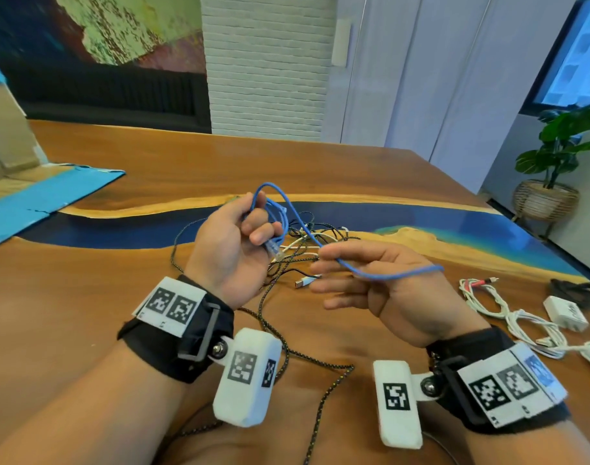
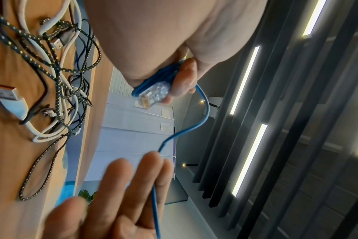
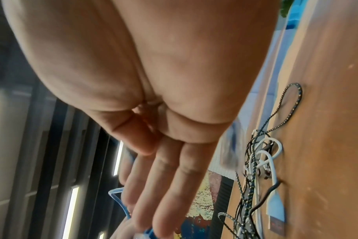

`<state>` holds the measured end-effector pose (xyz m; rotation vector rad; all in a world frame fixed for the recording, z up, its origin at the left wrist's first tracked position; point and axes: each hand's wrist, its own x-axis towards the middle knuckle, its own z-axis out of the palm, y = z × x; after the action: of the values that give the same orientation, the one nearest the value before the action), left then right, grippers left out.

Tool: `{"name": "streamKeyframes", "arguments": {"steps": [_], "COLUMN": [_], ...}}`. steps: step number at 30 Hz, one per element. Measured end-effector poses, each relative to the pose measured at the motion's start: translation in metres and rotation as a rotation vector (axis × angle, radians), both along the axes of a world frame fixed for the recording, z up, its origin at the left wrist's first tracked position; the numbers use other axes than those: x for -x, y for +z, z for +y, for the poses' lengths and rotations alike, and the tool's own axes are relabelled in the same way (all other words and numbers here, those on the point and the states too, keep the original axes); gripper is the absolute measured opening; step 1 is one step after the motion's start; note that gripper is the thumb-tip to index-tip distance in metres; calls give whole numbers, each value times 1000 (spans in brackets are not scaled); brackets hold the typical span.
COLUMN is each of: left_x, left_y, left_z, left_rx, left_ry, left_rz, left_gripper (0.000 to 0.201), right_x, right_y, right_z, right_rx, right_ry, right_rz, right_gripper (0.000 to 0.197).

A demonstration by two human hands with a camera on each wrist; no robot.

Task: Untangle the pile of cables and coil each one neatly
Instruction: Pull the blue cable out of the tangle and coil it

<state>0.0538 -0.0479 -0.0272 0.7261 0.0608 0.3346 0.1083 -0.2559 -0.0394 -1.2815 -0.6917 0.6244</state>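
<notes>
Currently, in the head view, the left hand [image 1: 231, 245] is raised above the table [image 1: 119, 297] with its fingers curled round several gathered loops of the blue cable [image 1: 287, 213], clear plug hanging at the bottom of the bundle; holding the loops aloft likely keeps them out of the tangled pile [image 1: 307, 243] lying just beyond the hands. The right hand [image 1: 381, 286] is palm-up with fingers nearly straight, and the free run of blue cable lies across them, apparently so it can slide through as a guide for the next loop. Finished white cables [image 1: 515, 317] and a white charger [image 1: 567, 313] lie at the right, well apart from the pile. From the left wrist view, the clear plug [image 2: 153, 93] sits pinned against the blue loops by curled fingers [image 2: 184, 80], and the cable tail drops to the flat fingers below. From the right wrist view, the fingers [image 3: 164, 186] extend straight and together; the braided and white cables [image 3: 262, 161] rest on the table to the right.
</notes>
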Motion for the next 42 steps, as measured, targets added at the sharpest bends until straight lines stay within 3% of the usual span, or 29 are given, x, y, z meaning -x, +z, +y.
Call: {"name": "streamKeyframes", "arguments": {"steps": [2, 4, 7, 12, 17, 20, 24, 25, 27, 29, 31, 34, 37, 39, 42], "left_x": [2, 4, 8, 13, 15, 13, 10, 9, 8, 7, 7, 9, 12, 14, 15], "left_y": [2, 4, 4, 3, 7, 7, 2, 1, -1, -2, -2, 2, 9, 12, 12], "left_z": [1, 2, 2, -10, -9, -7, -12, -15, -20, -23, -22, -13, -1, 5, 3], "left_rx": [-44, -95, -214, -408, -309, -319, -418, -443, -477, -483, -458, -310, -147, -96, -155], "left_ry": [16, 0, -62, -229, -260, -216, -158, -146, -129, -109, -96, -131, -157, -172, -214], "left_rz": [38, 69, 95, 160, 107, 125, 175, 183, 193, 195, 188, 155, 80, 47, 54], "left_gripper": [32, 31, 26, 32, 35, 36, 38, 38, 38, 38, 38, 42, 43, 40, 37], "right_x": [-3, -5, -14, -24, -27, -25, -21, -18, -13, -9, -6, -9, -21, -29, -28], "right_y": [1, 6, 13, 15, 12, 8, 4, 4, 5, 4, 1, 3, 7, 8, 10], "right_z": [-2, -4, -11, -22, -23, -19, -15, -14, -11, -9, -7, -7, -16, -24, -29], "right_rx": [-83, -215, -345, -236, 117, 231, 51, -21, -90, -39, 43, -9, -177, -225, -257], "right_ry": [-36, -88, -320, -618, -533, -568, -557, -490, -279, -103, -37, -123, -331, -435, -405], "right_rz": [13, 11, 50, 99, 48, -120, -283, -262, -191, -186, -240, -148, 28, 48, -6], "right_gripper": [47, 32, 37, 42, 54, 49, 26, 25, 42, 50, 36, 12, 11, 13, 20]}}
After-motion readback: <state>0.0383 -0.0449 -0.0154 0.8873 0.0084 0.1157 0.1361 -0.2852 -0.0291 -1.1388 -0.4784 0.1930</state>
